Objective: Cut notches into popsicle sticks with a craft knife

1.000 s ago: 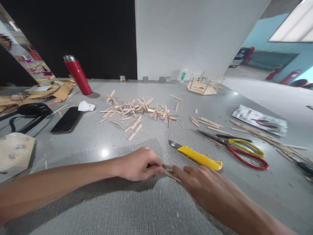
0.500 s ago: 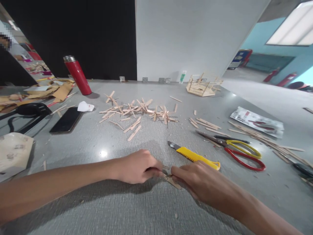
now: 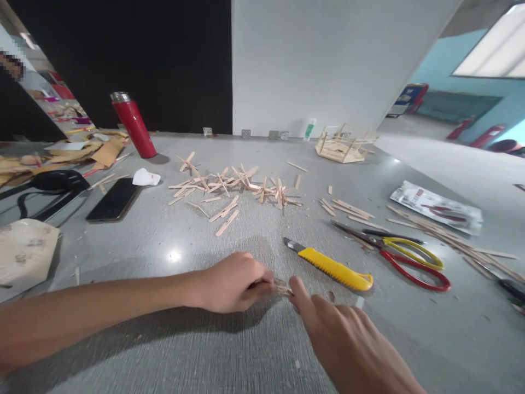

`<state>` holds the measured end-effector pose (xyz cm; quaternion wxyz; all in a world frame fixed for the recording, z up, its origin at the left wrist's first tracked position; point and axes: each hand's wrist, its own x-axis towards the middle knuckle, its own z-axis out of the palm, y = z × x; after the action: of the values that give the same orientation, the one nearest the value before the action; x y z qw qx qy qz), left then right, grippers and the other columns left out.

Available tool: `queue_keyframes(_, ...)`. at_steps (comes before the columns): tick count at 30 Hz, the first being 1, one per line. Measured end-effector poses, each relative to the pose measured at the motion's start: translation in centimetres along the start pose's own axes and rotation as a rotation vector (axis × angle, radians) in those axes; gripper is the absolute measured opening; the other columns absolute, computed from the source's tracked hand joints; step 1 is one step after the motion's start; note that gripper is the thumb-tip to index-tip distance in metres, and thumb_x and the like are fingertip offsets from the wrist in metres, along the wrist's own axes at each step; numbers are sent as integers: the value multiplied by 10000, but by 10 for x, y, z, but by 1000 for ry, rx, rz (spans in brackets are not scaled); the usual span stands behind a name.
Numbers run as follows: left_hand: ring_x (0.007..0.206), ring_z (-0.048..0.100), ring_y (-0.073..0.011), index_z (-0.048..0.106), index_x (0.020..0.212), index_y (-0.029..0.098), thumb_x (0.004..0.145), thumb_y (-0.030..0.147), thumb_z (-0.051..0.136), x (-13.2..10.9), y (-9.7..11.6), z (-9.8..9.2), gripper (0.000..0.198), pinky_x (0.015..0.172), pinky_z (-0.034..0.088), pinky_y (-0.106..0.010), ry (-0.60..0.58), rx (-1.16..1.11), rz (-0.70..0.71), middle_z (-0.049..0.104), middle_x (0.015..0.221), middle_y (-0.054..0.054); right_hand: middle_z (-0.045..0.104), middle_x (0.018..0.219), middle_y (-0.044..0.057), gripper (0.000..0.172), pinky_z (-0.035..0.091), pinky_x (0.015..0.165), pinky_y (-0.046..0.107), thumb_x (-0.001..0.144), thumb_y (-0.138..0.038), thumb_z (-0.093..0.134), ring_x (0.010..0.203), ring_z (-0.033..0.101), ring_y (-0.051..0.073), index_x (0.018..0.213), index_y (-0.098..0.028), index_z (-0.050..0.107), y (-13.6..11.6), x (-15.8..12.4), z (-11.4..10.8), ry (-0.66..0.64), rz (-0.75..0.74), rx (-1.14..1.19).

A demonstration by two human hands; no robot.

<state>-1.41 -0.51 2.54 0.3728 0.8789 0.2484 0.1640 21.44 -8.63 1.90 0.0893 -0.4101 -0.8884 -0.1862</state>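
My left hand (image 3: 233, 282) rests on the grey table (image 3: 213, 350), its fingers pinched on a small piece of wooden stick (image 3: 282, 287). My right hand (image 3: 336, 334) lies just right of it, fingers curled, its forefinger tip touching the same piece. A yellow utility knife (image 3: 330, 265) lies just beyond my right hand, blade pointing left. Red and yellow scissors (image 3: 394, 250) lie to its right. A heap of loose wooden sticks (image 3: 229, 186) is spread over the middle of the table.
A red flask (image 3: 133, 125) stands at the back left, with a black phone (image 3: 115, 200) and a crumpled white scrap (image 3: 144, 177) nearer. A stick-built frame (image 3: 342, 145) sits at the back right. A plastic packet (image 3: 437, 207) and long sticks (image 3: 451, 238) lie on the right.
My right hand has drawn back toward me and lowered in the view, so that only its forefinger tip meets the stick piece. My left hand has stayed pinched in place.
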Motion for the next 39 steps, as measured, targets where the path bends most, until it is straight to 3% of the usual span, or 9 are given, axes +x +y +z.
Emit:
queue_keyframes(3, 487, 226, -77, 385, 639, 194, 942, 137, 525, -1, -2, 3, 338, 500, 205, -234, 13, 10, 17, 273, 545, 88, 622, 643, -19, 460, 398, 453, 312, 773, 40, 388, 453, 619, 197, 1141, -162, 577, 5, 6, -5, -57, -36, 11)
queue_keyframes(6, 500, 277, -78, 448, 632, 182, 958, 143, 517, -1, -5, 5, 336, 518, 228, -229, 23, 26, 26, 332, 554, 76, 621, 637, -23, 387, 379, 468, 325, 771, 45, 408, 470, 632, 211, 1006, -204, 589, 10, 9, -7, -88, -59, 7)
queue_keyframes(14, 499, 325, -77, 529, 674, 172, 935, 132, 528, -1, -2, 1, 265, 519, 257, -216, 10, 12, 1, 380, 552, 71, 627, 668, -33, 348, 239, 474, 359, 796, 54, 436, 462, 585, 189, 972, -231, 530, 24, 12, 1, -205, -122, 135)
queue_keyframes(22, 531, 398, -81, 490, 647, 174, 965, 155, 538, 1, -6, -1, 322, 555, 275, -224, -26, 4, -9, 435, 568, 62, 571, 706, -26, 181, 257, 514, 372, 1003, -85, 414, 529, 517, 178, 952, -216, 529, 41, 17, 8, -153, -285, 168)
queue_keyframes(29, 535, 363, -86, 496, 662, 175, 998, 212, 516, 1, -8, 0, 338, 564, 275, -229, -27, 2, 15, 423, 579, 62, 603, 769, 19, 256, 296, 568, 379, 1045, -112, 358, 622, 503, 196, 1015, -159, 608, 40, 25, 9, -59, -432, 154)
queue_keyframes(33, 550, 408, -83, 524, 672, 171, 974, 165, 525, 2, -8, -2, 302, 579, 298, -219, -35, -13, -1, 473, 594, 57, 591, 754, 16, 296, 327, 577, 361, 1064, -130, 335, 617, 510, 180, 954, -161, 608, 43, 25, 11, -51, -373, 186)
queue_keyframes(39, 527, 405, -75, 518, 667, 172, 946, 113, 533, 3, -8, -3, 286, 558, 295, -210, -31, -56, -12, 458, 564, 66, 622, 738, -9, 262, 397, 569, 311, 1081, -201, 380, 607, 587, 147, 965, -186, 613, 44, 21, 9, -73, -122, 328)
